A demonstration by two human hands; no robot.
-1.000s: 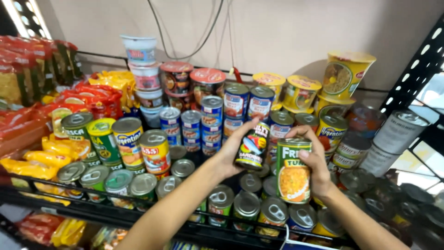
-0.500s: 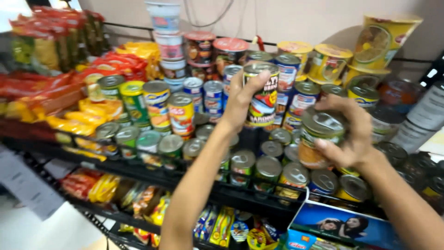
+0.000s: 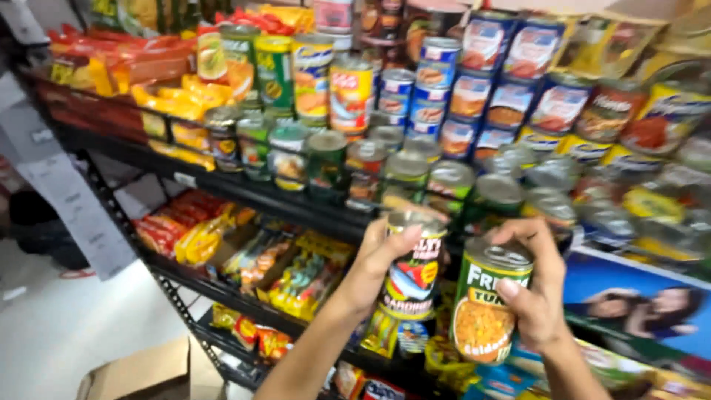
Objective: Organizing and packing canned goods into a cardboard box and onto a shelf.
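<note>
Low in the frame's centre, the left hand (image 3: 374, 270) wraps a dark fish can (image 3: 412, 275) and the right hand (image 3: 535, 296) a green can (image 3: 485, 311), both lifted clear of the shelf (image 3: 244, 194), seemingly mid-carry, needing steady grips.

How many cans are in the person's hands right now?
2. The left hand grips a dark fish can; the right hand grips a green can beside it. Both are held in front of the shelf's edge, below the shelved cans.

Dark sardine can (image 3: 412, 270) upright, beside green tuna can (image 3: 485, 311).
</note>
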